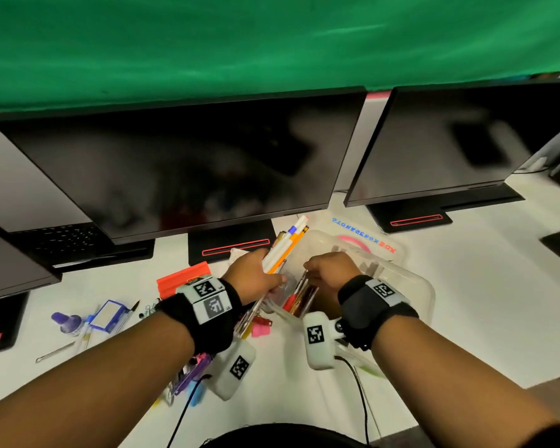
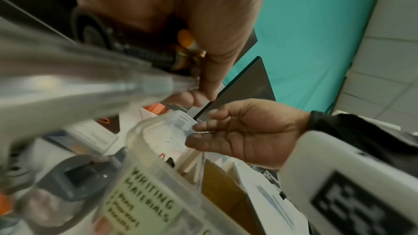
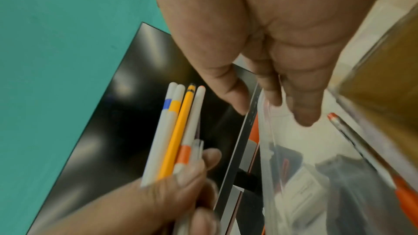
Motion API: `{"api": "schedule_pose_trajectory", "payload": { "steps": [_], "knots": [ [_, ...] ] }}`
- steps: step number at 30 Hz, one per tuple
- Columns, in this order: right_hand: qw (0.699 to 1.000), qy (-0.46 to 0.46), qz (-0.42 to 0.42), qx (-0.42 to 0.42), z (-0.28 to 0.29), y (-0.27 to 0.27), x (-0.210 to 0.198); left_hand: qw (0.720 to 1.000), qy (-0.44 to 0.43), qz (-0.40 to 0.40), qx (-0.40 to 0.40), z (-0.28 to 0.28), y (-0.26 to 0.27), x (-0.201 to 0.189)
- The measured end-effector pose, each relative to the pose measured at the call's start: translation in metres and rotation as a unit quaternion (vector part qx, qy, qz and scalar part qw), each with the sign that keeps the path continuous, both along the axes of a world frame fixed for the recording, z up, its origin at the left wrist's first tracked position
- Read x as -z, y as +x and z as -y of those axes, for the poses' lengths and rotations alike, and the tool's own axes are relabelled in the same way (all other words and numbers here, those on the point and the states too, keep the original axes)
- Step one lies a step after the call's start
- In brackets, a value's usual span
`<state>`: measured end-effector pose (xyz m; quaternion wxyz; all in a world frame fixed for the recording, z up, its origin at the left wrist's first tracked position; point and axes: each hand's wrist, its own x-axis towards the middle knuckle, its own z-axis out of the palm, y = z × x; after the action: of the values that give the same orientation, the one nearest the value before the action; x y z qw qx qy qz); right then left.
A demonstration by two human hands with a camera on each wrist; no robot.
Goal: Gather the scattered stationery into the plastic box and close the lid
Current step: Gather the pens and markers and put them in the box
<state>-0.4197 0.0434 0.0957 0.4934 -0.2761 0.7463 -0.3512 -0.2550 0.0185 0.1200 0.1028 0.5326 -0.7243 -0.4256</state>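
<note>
1. Far left on the white table (image 1: 466,286), a purple glue bottle (image 1: 66,321), a blue-framed card (image 1: 108,315) and a thin metal tool (image 1: 55,352) lie loose, well apart from the box.
2. An orange block (image 1: 183,279) lies just in front of the middle monitor's stand (image 1: 233,244).
3. More stationery, pink clips (image 1: 261,328) among it, lies under the left wrist.
4. The left hand (image 1: 256,276) has its grip clamped on a bundle of pens and pencils (image 1: 285,247); their ends point toward the monitor, above the box's left edge.
5. The right hand (image 1: 328,270) hangs over the clear plastic box (image 1: 427,295), fingers (image 2: 208,128) loosely bent, its grip apart and holding nothing.
6. Inside the box, an orange-tipped pen (image 3: 361,151) and other pens stand against the near wall.
7. The lid (image 1: 369,245), marked "STORAGE BOX", lies open behind the box.
8. Right of the box the table is bare up to the right monitor's stand (image 1: 414,218).
</note>
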Motion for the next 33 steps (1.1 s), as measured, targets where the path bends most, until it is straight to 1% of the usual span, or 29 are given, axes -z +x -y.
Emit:
{"api": "schedule_pose_trajectory", "payload": {
  "steps": [2,5,7,10,11,12,13,15,17,19,20,21,24,27,30,33],
  "knots": [
    [0.999,-0.013,-0.033,-0.016,-0.010,-0.008,-0.005,1.000,0.000,-0.004,0.000,0.003,-0.015,0.001],
    [0.993,-0.043,-0.095,-0.055,-0.027,-0.012,-0.012,1.000,0.026,-0.003,-0.012,0.007,-0.037,0.011],
    [0.982,-0.048,-0.149,-0.104,-0.038,-0.011,-0.017,0.999,0.035,0.021,-0.022,0.008,-0.049,0.020],
    [0.958,-0.047,-0.211,-0.190,-0.053,-0.011,-0.018,0.998,0.039,0.023,-0.046,0.009,-0.061,0.028],
    [0.944,-0.048,-0.233,-0.231,-0.059,-0.011,-0.018,0.998,0.038,0.022,-0.050,0.009,-0.062,0.029],
    [0.923,-0.054,-0.261,-0.278,-0.066,-0.011,-0.017,0.998,0.034,0.022,-0.052,0.009,-0.065,0.030],
    [0.895,-0.069,-0.292,-0.330,-0.071,-0.012,-0.015,0.998,0.029,0.023,-0.052,0.009,-0.065,0.031],
    [0.828,-0.086,-0.358,-0.423,-0.083,-0.014,-0.005,0.998,0.017,0.020,-0.050,0.009,-0.067,0.031],
    [0.769,-0.057,-0.414,-0.484,-0.095,-0.018,0.009,0.999,0.002,0.010,-0.054,0.010,-0.068,0.029],
    [0.729,-0.034,-0.456,-0.510,-0.104,-0.021,0.026,0.998,-0.013,0.004,-0.058,0.011,-0.069,0.027],
    [0.722,-0.036,-0.467,-0.509,-0.109,-0.022,0.033,0.998,-0.016,0.006,-0.054,0.010,-0.069,0.027],
    [0.722,-0.048,-0.475,-0.502,-0.112,-0.022,0.037,0.999,-0.016,0.011,-0.045,0.008,-0.068,0.028],
    [0.729,-0.089,-0.492,-0.467,-0.116,-0.022,0.045,0.999,-0.015,0.042,-0.007,0.001,-0.065,0.035],
    [0.722,-0.119,-0.510,-0.452,-0.116,-0.022,0.047,0.996,-0.015,0.081,0.023,-0.004,-0.064,0.042],
    [0.715,-0.137,-0.521,-0.445,-0.119,-0.022,0.054,0.992,-0.011,0.126,0.029,-0.005,-0.065,0.045],
    [0.727,-0.140,-0.510,-0.438,-0.120,-0.021,0.056,0.988,0.005,0.153,0.025,-0.004,-0.068,0.047]
  ]
}}
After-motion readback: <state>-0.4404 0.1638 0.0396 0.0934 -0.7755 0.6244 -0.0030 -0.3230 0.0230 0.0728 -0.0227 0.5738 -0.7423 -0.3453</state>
